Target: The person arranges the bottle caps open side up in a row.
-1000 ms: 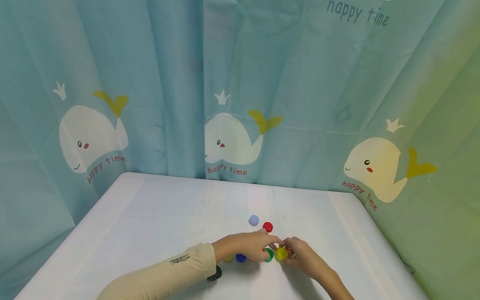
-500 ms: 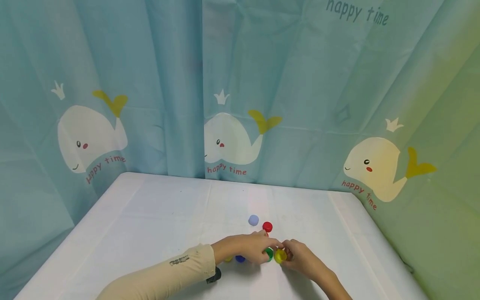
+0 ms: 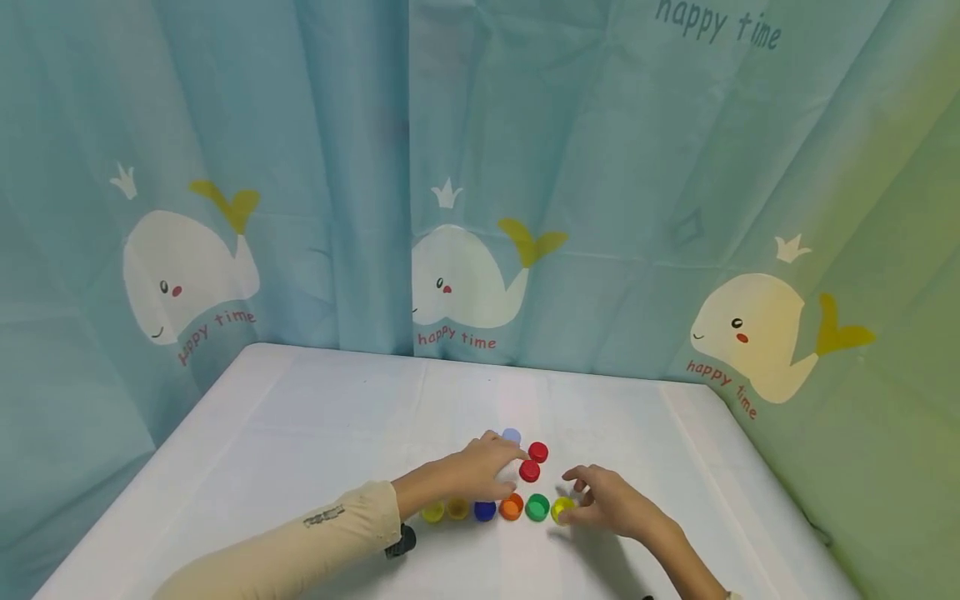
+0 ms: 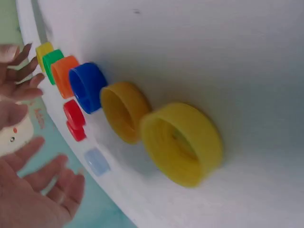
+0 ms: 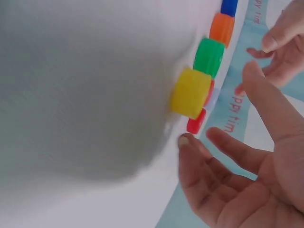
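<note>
Several plastic bottle caps, hollow side up, stand in a row: a yellow cap, a darker yellow cap, a blue cap, an orange cap, a green cap and another yellow cap at the right end. Behind the row lie two red caps and a light blue cap. My left hand hovers over the row, fingers spread beside the nearer red cap, holding nothing. Beside the right-end yellow cap is my right hand, thumb and fingers apart, nothing between them.
All the caps rest on a white-covered table. A pale blue curtain with printed whales hangs behind it and along the right side. A black strap-like piece shows under the left sleeve.
Both hands were together at the right-end yellow cap. The left hand has moved away to the left and back, uncovering the row. The right hand's fingers have opened off the yellow cap.
</note>
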`<control>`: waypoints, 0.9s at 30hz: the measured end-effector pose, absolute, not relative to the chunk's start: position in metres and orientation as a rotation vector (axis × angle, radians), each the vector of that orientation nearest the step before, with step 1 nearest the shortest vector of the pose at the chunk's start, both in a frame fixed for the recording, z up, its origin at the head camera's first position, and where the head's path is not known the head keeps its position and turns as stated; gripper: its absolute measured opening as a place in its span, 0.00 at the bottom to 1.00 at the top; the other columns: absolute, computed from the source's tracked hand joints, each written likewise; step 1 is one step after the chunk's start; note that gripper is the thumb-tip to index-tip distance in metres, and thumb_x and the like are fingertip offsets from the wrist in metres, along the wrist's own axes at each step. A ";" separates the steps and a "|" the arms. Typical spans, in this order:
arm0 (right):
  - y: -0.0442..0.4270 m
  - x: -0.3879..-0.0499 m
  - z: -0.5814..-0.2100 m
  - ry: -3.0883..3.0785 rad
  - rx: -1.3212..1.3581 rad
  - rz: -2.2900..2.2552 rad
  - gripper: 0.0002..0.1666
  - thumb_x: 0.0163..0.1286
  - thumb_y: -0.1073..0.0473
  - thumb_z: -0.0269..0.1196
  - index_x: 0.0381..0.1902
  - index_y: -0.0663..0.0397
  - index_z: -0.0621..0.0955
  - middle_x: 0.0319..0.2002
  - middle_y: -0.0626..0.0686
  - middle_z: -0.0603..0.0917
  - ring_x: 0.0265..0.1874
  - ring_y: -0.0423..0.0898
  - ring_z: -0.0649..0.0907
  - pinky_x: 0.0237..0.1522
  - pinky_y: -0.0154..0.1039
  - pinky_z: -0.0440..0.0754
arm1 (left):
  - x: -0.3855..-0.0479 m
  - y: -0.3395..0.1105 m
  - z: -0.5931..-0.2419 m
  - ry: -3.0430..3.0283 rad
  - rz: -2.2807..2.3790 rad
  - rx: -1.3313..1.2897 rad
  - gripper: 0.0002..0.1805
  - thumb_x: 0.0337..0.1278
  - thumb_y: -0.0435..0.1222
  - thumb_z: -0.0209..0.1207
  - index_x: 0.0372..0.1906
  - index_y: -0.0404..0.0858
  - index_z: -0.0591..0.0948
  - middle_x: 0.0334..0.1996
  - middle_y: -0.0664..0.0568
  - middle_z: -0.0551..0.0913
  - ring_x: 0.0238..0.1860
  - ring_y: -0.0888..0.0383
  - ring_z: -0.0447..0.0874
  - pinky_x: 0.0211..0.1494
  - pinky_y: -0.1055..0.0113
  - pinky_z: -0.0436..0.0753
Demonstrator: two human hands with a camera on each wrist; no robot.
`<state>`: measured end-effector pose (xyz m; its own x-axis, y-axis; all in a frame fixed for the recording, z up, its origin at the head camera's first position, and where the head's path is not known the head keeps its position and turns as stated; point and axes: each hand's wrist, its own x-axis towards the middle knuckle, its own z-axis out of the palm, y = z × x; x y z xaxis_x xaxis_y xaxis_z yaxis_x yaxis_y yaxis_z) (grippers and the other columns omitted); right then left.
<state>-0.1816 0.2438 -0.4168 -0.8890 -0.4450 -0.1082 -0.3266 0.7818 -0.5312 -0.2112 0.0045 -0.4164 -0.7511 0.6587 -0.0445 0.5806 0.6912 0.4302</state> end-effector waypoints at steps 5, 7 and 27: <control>0.241 -0.195 -0.410 2.837 -0.553 -0.757 0.24 0.56 0.55 0.71 0.47 0.62 0.79 0.36 0.52 0.81 0.32 0.45 0.79 0.34 0.38 0.80 | -0.215 -0.002 -0.414 2.809 0.632 0.816 0.24 0.55 0.44 0.64 0.58 0.44 0.76 0.56 0.54 0.76 0.54 0.55 0.69 0.55 0.59 0.73; 0.238 -0.201 -0.408 2.869 -0.548 -0.772 0.21 0.56 0.58 0.70 0.46 0.62 0.80 0.36 0.52 0.82 0.33 0.45 0.80 0.35 0.37 0.81 | -0.219 -0.005 -0.411 2.831 0.628 0.792 0.25 0.55 0.44 0.64 0.58 0.43 0.77 0.55 0.52 0.76 0.53 0.54 0.69 0.55 0.58 0.73; 0.210 -0.273 -0.406 2.820 -0.621 -0.637 0.20 0.57 0.59 0.70 0.47 0.59 0.81 0.36 0.52 0.81 0.37 0.47 0.79 0.40 0.38 0.80 | -0.268 -0.013 -0.411 2.800 0.815 0.690 0.21 0.54 0.39 0.65 0.50 0.31 0.79 0.44 0.42 0.82 0.45 0.50 0.80 0.49 0.59 0.77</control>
